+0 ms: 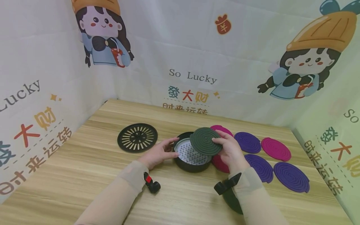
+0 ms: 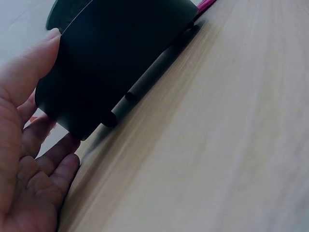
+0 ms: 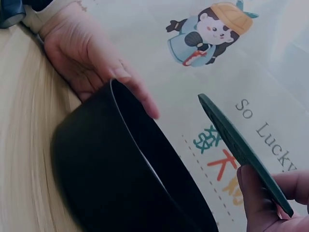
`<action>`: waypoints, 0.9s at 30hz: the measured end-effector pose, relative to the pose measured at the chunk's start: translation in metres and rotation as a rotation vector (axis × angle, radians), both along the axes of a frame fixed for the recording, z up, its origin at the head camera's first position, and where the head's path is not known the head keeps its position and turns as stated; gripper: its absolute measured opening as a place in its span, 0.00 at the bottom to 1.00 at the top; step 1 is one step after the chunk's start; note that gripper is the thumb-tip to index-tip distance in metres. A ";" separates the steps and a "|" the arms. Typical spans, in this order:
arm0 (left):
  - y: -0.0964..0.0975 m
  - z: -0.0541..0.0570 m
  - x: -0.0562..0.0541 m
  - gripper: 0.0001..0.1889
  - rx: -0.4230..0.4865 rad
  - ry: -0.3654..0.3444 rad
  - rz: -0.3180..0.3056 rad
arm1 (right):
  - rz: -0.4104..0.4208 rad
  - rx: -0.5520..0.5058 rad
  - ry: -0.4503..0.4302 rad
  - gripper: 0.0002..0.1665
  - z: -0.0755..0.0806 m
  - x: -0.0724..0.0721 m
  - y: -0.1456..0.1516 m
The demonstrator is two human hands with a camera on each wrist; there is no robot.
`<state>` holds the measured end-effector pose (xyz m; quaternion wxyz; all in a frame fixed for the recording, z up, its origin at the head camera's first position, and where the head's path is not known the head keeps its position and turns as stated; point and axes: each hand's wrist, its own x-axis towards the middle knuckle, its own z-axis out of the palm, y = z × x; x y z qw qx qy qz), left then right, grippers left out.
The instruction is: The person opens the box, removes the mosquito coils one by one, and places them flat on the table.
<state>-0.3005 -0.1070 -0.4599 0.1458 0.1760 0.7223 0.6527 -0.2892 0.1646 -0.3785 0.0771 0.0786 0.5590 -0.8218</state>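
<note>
My right hand (image 1: 232,151) pinches a dark green mosquito coil (image 1: 205,140) between thumb and fingers, holding it tilted over a round black mosquito coil holder (image 1: 192,167). In the right wrist view the coil (image 3: 246,150) appears nearly edge-on, above the holder's rim. The holder is uncovered, with a pale textured mesh (image 1: 187,153) inside, partly hidden by the coil. My left hand (image 1: 158,153) grips the holder's left side, thumb at the near side and fingers at the far rim. Small feet show under the holder (image 2: 111,63) in the left wrist view.
The slotted black lid (image 1: 137,137) lies on the wooden table at left. Right of the holder lie several magenta coils (image 1: 276,149) and purple coils (image 1: 291,176). Another green coil (image 1: 232,200) is partly under my right forearm. Printed cloth (image 1: 152,62) walls off the back and sides.
</note>
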 end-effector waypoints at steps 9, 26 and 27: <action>-0.001 0.000 0.000 0.38 -0.001 -0.007 0.004 | 0.042 -0.017 0.001 0.31 0.001 0.014 0.037; 0.000 0.003 0.000 0.37 -0.035 0.011 0.016 | 0.121 -0.080 0.015 0.20 -0.012 0.040 0.102; 0.000 0.003 0.000 0.37 -0.036 0.011 0.016 | 0.125 -0.082 0.007 0.19 -0.012 0.043 0.107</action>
